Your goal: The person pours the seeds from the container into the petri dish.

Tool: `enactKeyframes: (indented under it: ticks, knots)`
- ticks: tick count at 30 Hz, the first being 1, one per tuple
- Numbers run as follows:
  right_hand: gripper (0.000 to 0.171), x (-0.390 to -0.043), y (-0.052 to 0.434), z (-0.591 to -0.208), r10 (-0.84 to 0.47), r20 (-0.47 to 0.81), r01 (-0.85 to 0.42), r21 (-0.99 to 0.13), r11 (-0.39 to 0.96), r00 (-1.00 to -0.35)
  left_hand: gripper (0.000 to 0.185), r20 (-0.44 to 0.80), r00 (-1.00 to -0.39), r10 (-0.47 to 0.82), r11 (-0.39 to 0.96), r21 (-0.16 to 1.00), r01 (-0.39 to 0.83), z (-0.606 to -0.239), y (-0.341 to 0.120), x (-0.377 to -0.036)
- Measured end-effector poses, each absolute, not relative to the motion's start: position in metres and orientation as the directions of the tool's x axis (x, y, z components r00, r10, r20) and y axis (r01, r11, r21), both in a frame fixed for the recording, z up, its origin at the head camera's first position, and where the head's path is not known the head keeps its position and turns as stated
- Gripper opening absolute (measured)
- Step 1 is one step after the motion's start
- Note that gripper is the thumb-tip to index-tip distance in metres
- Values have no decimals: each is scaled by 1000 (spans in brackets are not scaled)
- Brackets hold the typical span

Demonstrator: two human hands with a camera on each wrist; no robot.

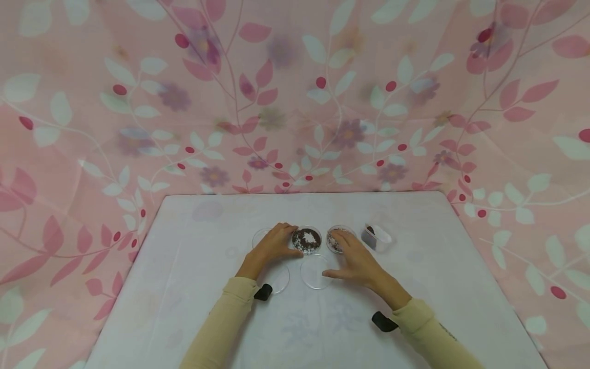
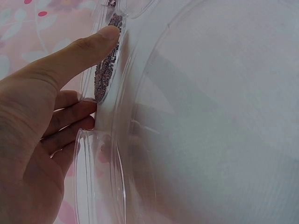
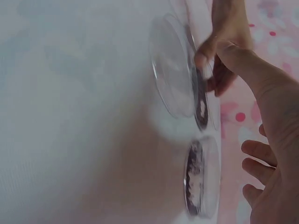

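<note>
A clear round petri dish (image 1: 299, 242) holds dark granules topped with white bits. My left hand (image 1: 276, 243) grips it by the rim, thumb on the near side and fingers on the far side; in the left wrist view the thumb lies on the dish edge (image 2: 103, 77). To its right stands a second dish (image 1: 333, 247) with dark and white contents. My right hand (image 1: 361, 264) is over its right side in the head view, fingers spread. In the right wrist view those fingers (image 3: 259, 151) look apart from this dish (image 3: 202, 179).
Clear round dishes or lids lie around the left hand: one behind it (image 1: 259, 237), one in front (image 1: 280, 279). Another clear round piece (image 1: 314, 272) lies between the hands. A small clear tub (image 1: 379, 238) with dark contents sits far right on the white-covered table (image 1: 207, 230).
</note>
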State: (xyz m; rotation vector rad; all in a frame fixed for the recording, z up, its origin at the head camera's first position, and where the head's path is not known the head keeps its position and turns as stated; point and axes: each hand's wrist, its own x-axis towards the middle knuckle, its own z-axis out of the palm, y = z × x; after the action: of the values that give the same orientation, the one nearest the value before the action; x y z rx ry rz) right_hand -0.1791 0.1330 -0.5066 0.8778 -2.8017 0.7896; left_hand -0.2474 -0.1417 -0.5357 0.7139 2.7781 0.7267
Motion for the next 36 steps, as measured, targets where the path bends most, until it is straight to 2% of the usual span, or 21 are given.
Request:
enactKeyframes:
  ticks: [11, 18, 22, 36]
  knots:
    - [100, -164, 106, -526, -566, 173, -585, -380, 716, -806, 83, -53, -869, 492, 772, 488, 407, -537, -142, -248]
    - [89, -158, 101, -527, -593, 235, -638, -293, 712, -770, 84, -46, -869, 493, 770, 488, 411, -540, -142, -249]
    - [85, -156, 101, -529, -595, 227, -637, -265, 724, -771, 83, -41, -870, 492, 769, 490, 411, -539, -143, -248]
    - [87, -153, 101, -528, -575, 166, -598, -276, 753, -801, 82, -43, -867, 497, 763, 496, 414, -538, -142, -249]
